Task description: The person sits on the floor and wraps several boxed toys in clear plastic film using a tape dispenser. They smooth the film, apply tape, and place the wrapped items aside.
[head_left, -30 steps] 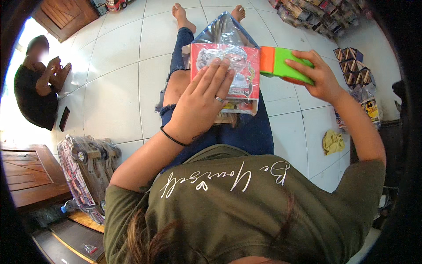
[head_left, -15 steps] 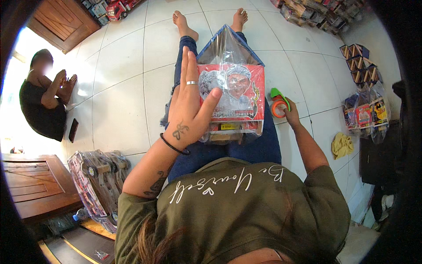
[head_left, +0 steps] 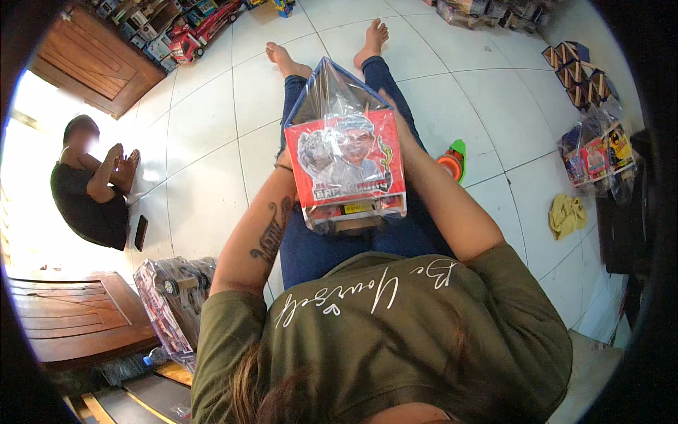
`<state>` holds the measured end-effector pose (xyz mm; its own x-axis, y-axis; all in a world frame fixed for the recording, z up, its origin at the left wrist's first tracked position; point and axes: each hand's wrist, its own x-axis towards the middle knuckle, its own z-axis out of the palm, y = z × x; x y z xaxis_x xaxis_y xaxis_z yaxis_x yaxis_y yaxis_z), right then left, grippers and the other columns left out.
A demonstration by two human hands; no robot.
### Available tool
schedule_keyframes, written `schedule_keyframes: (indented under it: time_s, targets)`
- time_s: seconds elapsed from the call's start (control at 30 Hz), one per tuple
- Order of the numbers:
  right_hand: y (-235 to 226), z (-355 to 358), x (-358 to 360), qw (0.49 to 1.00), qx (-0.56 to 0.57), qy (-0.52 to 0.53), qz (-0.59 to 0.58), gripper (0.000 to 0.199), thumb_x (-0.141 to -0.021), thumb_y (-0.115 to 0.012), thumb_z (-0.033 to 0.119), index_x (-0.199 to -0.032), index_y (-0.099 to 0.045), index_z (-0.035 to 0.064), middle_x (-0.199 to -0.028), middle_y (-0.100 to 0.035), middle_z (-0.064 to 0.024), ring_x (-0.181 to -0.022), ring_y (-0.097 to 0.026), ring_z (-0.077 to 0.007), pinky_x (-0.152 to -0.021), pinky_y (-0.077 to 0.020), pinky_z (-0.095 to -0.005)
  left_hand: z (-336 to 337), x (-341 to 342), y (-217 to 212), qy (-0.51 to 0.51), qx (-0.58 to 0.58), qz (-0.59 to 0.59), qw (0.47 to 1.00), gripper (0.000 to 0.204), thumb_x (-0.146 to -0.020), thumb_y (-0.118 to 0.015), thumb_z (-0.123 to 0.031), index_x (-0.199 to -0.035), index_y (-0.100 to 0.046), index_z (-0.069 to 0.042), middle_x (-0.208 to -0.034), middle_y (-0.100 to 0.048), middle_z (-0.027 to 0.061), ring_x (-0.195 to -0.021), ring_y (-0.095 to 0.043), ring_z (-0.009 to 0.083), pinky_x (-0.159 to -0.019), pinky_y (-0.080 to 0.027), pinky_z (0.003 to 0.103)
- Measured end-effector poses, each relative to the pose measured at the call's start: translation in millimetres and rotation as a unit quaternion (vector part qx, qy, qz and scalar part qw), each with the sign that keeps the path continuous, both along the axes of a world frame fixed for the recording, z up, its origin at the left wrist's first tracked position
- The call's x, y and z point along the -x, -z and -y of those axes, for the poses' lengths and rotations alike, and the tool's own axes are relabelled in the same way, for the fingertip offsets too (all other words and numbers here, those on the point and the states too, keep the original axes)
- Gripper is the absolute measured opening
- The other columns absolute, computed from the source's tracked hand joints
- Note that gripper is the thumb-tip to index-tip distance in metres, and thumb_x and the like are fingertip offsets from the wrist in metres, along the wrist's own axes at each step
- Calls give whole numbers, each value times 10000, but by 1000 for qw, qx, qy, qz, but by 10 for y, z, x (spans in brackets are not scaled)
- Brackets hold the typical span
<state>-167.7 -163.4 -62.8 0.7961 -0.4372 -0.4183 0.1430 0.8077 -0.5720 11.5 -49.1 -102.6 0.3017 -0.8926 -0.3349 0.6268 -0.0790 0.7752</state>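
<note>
A toy truck (head_left: 346, 159) wrapped in clear plastic rests across my thighs, its red printed panel toward me and its blue-edged frame rising to a point at the far end. My left hand (head_left: 285, 160) grips its left side, the fingers hidden behind it. Along the right side lies my right hand (head_left: 395, 116), holding the truck, its fingers mostly out of sight. A green and orange tape dispenser (head_left: 452, 162) sits on the tiles to the right of my right forearm.
Another person (head_left: 92, 187) sits on the floor at left, near a dark phone (head_left: 141, 233). Wrapped toy trucks (head_left: 173, 304) stand at lower left. On the right are a yellow cloth (head_left: 567, 217), a bagged toy (head_left: 600, 155) and stacked wooden frames (head_left: 579, 74). A red toy truck (head_left: 187, 44) stands far left.
My right hand has let go of the tape dispenser, left on the floor, and moved to the truck's right side. My left hand went from the panel to the left side.
</note>
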Motion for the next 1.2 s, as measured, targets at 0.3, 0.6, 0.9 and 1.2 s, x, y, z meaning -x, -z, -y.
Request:
schedule_keyframes:
  time_s: [0.3,0.6,0.9,1.2]
  targets:
    - [192,433,-49,944,327,-11,46,692,-927,-437,612,-1350,-458,64,-1273,-555,-136,-1148,-551,-240,-1011,-420,-386,-219,270,-582,-105,144,649,740,974,-828,-588,-371,-1520,-20,14,-1562,-51,295,-1454,-83,419,-1174,-103,463]
    - [-753,773,-692,921,268,-274,-72,733,-951,-401,634,-1415,-458,70,-1391,-489,-170,-1275,-457,-221,-1079,-359,-341,-166,715,-270,-86,87,991,-46,708,-912,-481,-466,-1517,-298,-147,-1612,-174,-3,-1496,-90,185,-1170,23,557]
    - [-234,407,-1173,582,596,-540,-119,681,-936,-446,621,-1246,-632,44,-1180,-647,-95,-1074,-561,-196,-959,-410,-292,-240,1373,156,106,169,906,373,681,-843,-611,-308,-1452,-393,-95,-1558,-294,118,-1484,-163,251,-1177,-93,540]
    - [-1022,-9,-825,494,764,-412,55,304,-865,-680,243,-1082,-676,29,-1009,-694,-96,-909,-638,-189,-826,-490,-327,-1398,546,-793,-321,164,756,547,513,-651,-793,-175,-1103,-590,-42,-1059,-599,127,-921,-570,298,-818,-452,402]
